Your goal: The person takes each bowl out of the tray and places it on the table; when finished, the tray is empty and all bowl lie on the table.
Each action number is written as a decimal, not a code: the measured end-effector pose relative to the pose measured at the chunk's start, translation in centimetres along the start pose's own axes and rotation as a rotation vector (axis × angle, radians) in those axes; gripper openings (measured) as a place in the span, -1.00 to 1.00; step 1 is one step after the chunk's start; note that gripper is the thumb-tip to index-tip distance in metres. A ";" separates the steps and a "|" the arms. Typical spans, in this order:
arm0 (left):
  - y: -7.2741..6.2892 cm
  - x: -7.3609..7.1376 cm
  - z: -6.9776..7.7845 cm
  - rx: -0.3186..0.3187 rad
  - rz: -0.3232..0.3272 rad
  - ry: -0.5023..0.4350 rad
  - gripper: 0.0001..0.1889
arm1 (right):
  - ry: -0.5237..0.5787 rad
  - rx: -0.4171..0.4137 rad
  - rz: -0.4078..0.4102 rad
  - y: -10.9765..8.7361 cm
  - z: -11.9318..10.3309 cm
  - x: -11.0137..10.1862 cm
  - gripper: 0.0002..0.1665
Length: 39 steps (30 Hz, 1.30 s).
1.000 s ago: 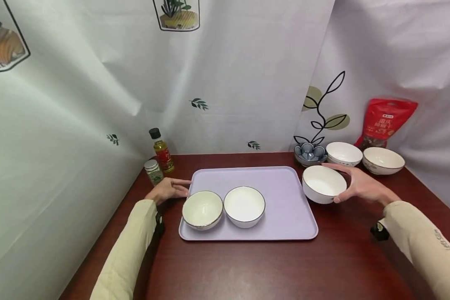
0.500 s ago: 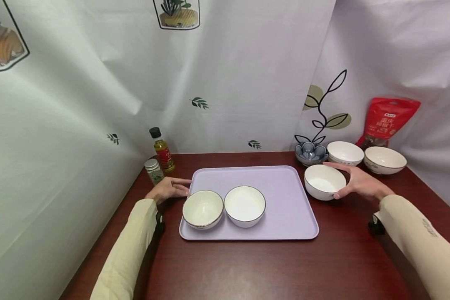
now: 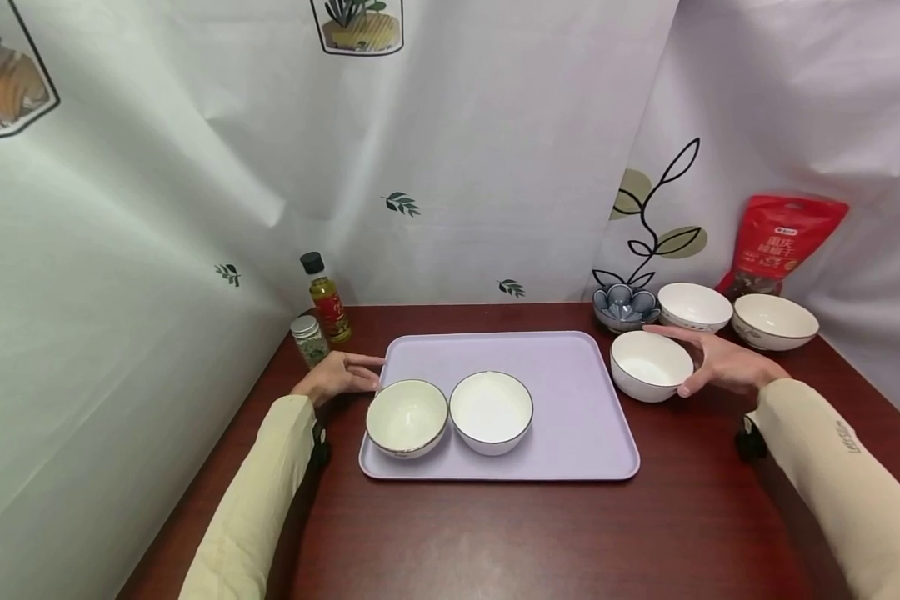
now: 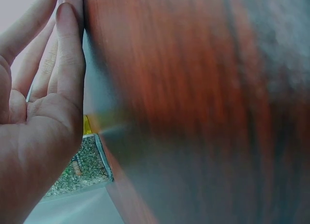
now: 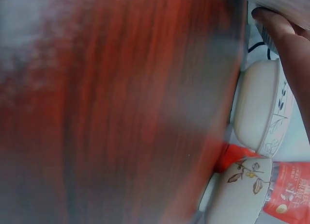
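Note:
In the head view, my right hand [image 3: 727,362] grips a white bowl [image 3: 651,365] by its right side, thumb at the front and fingers at the back. This bowl stands just right of the lilac tray [image 3: 570,417]. My left hand [image 3: 339,377] rests at the tray's left edge with its fingers nearly straight. On the tray, a cream bowl [image 3: 407,418] and a white bowl with a dark rim [image 3: 491,412] stand side by side. The right wrist view shows my right hand [image 5: 290,49] at the top right, against a bowl cut off by the frame.
Behind the gripped bowl are a blue-grey petal-shaped bowl [image 3: 625,308], a white bowl [image 3: 694,307] and a cream patterned bowl [image 3: 775,322]. A red pouch [image 3: 780,242] leans on the wall. An oil bottle [image 3: 327,300] and a herb jar [image 3: 309,340] stand beyond my left hand.
My right hand and the bowl it grips have shifted slightly back, away from me, and my right forearm has swung a little. My left hand and the bowls on the tray stay put.

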<state>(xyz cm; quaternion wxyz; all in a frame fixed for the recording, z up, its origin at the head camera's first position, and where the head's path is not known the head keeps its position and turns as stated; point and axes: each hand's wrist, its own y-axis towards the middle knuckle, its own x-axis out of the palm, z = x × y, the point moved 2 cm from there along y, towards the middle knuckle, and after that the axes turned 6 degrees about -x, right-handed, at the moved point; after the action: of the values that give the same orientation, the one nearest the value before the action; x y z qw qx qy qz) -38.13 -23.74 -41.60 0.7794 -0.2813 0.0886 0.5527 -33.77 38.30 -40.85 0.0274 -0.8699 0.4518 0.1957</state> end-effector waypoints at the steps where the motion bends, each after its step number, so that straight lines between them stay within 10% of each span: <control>1: 0.0 0.0 0.0 0.001 0.001 0.004 -0.40 | 0.003 0.008 -0.006 0.1 0.1 -0.1 0.21; 17: -0.1 -0.2 0.2 -0.012 0.023 0.016 -0.41 | -0.289 0.030 -0.021 0.3 -1.0 -0.4 0.21; 24: 0.0 0.0 0.2 -0.007 0.017 0.016 -0.41 | -0.217 0.043 -0.067 -0.7 -2.8 -0.9 0.17; 31: 0.0 0.1 0.4 -0.012 0.028 0.037 -0.42 | -0.178 -0.064 0.097 -2.3 -6.7 -1.7 0.09; 39: -0.1 0.1 0.3 -0.021 0.030 0.029 -0.42 | -0.102 -0.204 0.063 0.2 -9.5 2.3 0.06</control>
<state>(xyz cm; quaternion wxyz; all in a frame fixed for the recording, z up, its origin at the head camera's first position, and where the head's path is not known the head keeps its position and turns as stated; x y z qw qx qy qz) -38.06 -23.54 -41.37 0.7668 -0.2962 0.0984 0.5609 -29.75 34.23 -32.92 -0.0446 -0.8426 0.4545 0.2854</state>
